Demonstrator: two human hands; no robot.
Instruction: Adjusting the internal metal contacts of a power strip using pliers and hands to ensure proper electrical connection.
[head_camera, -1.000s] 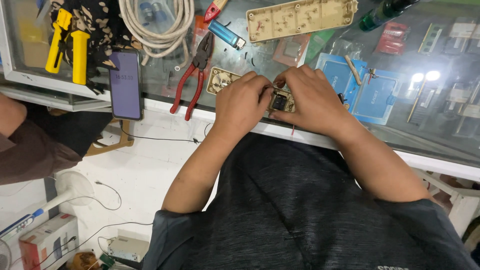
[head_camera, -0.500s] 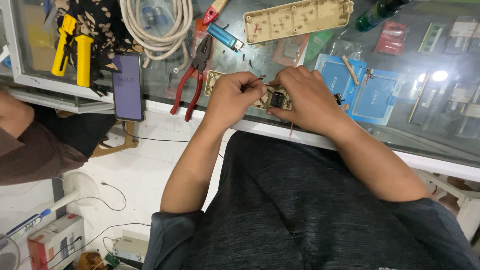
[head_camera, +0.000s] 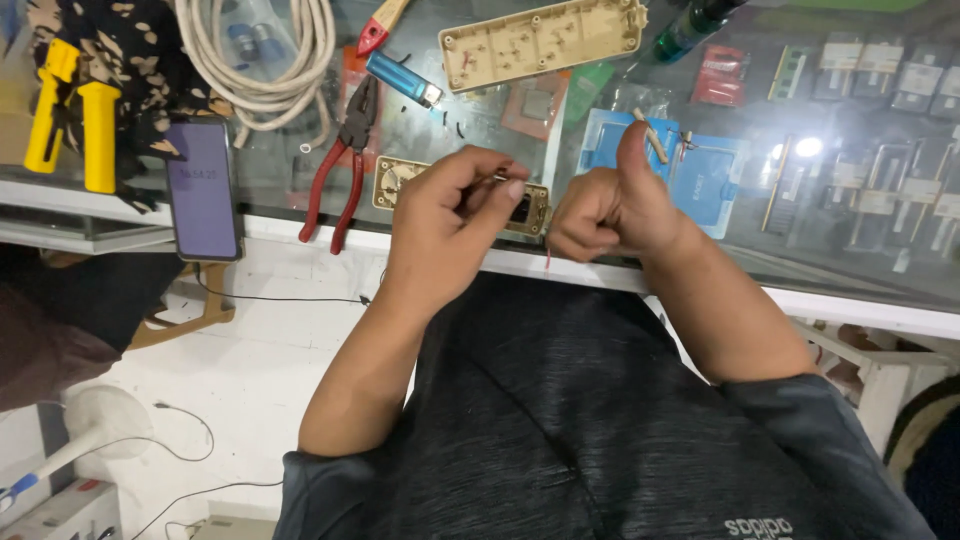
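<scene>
Left hand pinches a thin metal piece over the beige socket base; right hand is fisted, thumb up

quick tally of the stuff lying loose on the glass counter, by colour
Loose things on the glass counter, by colour:
Red: 2, pliers and brush handle
Yellow: 1, handled tool
Blue: 1, lighter
Beige: 2, long cover and small plate by the left hand
White: 1, coiled cable
Dark: 1, phone
Total: 8

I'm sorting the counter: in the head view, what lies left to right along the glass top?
Yellow-handled tool → dark smartphone → red-handled pliers → left hand → right hand → blue packet under the glass.
</scene>
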